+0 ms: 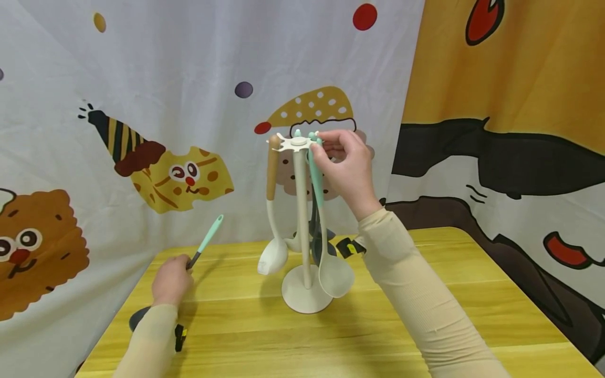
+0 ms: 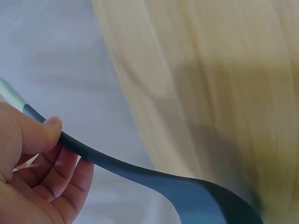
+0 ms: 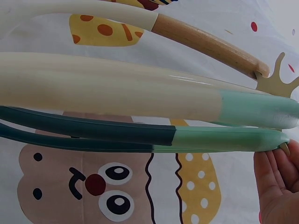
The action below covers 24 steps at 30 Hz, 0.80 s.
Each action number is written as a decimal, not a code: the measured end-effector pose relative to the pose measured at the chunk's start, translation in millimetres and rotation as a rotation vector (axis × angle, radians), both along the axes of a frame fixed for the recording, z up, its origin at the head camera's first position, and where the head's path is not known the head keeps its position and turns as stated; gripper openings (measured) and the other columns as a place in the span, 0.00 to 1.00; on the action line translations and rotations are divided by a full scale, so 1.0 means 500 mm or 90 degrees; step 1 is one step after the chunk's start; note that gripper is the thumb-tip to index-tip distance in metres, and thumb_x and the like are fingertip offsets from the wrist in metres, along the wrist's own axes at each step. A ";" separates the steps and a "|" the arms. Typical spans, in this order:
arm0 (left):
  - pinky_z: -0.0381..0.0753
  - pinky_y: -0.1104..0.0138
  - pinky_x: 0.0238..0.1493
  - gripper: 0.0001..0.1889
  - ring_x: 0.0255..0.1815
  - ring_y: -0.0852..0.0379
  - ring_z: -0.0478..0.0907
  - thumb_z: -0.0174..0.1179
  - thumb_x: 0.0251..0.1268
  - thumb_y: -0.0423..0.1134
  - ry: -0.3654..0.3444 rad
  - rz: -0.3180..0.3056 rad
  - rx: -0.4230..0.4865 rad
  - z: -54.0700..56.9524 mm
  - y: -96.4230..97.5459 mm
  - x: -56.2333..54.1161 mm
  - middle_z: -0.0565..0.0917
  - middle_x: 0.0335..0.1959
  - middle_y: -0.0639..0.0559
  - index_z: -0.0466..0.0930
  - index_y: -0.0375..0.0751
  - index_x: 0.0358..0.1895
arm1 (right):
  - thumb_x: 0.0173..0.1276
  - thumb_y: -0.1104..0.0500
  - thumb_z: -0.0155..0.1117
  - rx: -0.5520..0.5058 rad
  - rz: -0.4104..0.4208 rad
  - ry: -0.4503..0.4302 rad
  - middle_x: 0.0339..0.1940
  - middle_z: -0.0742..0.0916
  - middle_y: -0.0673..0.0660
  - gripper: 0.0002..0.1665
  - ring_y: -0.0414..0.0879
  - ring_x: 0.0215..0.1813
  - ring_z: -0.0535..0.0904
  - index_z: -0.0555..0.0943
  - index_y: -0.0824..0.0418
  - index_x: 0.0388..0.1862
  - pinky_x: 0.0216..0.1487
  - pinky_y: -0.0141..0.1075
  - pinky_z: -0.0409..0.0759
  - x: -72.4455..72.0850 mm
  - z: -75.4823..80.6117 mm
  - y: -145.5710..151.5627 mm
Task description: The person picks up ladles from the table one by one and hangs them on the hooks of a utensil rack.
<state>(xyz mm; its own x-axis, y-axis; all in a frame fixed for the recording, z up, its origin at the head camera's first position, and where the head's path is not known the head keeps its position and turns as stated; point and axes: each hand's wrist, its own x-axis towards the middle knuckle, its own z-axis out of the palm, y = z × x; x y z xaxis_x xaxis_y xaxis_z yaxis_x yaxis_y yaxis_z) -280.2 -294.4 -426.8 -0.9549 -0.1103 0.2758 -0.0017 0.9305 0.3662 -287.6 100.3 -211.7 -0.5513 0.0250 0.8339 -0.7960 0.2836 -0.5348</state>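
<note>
My left hand (image 1: 172, 281) pinches the neck of a dark blue-grey cooking utensil (image 2: 126, 170) with a mint-green handle (image 1: 211, 233), above the table's left side. Only part of its broad head shows. At the top of a cream utensil rack (image 1: 301, 210), my right hand (image 1: 350, 165) pinches the end of a mint-green handle; which utensil it belongs to is hard to tell. A white ladle (image 1: 336, 275) with a mint-green handle hangs there. Behind it hang dark utensils (image 3: 117, 130) with mint-green handles. On the rack's left hangs a white utensil (image 1: 274, 256) with a wooden handle (image 1: 272, 170).
The rack's round base (image 1: 295, 299) stands on a wood-grain table (image 1: 246, 336). A curtain (image 1: 189, 63) printed with cartoon figures hangs behind the table. Bare table surface lies on both sides of the rack.
</note>
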 end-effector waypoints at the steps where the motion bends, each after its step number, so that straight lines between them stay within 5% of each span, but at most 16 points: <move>1: 0.77 0.44 0.34 0.08 0.35 0.36 0.77 0.60 0.62 0.27 0.005 -0.002 0.002 0.001 0.002 0.000 0.78 0.34 0.36 0.79 0.31 0.44 | 0.67 0.61 0.66 0.001 0.001 0.001 0.45 0.82 0.57 0.15 0.44 0.43 0.80 0.83 0.66 0.50 0.48 0.35 0.81 0.000 0.000 0.000; 24: 0.76 0.47 0.33 0.04 0.31 0.41 0.76 0.63 0.61 0.27 0.177 -0.070 0.021 0.054 0.081 0.019 0.79 0.31 0.41 0.78 0.33 0.38 | 0.67 0.62 0.66 -0.006 0.007 0.006 0.45 0.82 0.58 0.14 0.45 0.43 0.80 0.83 0.67 0.49 0.48 0.37 0.81 0.000 0.000 -0.001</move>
<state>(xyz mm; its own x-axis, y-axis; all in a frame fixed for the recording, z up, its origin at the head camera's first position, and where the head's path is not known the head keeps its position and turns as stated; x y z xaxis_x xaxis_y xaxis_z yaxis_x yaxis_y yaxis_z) -270.8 -253.9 -399.7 -0.8499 -0.0242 0.5264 0.2024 0.9073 0.3686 -287.7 99.9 -211.5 -0.5437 0.0261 0.8389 -0.8042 0.2700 -0.5296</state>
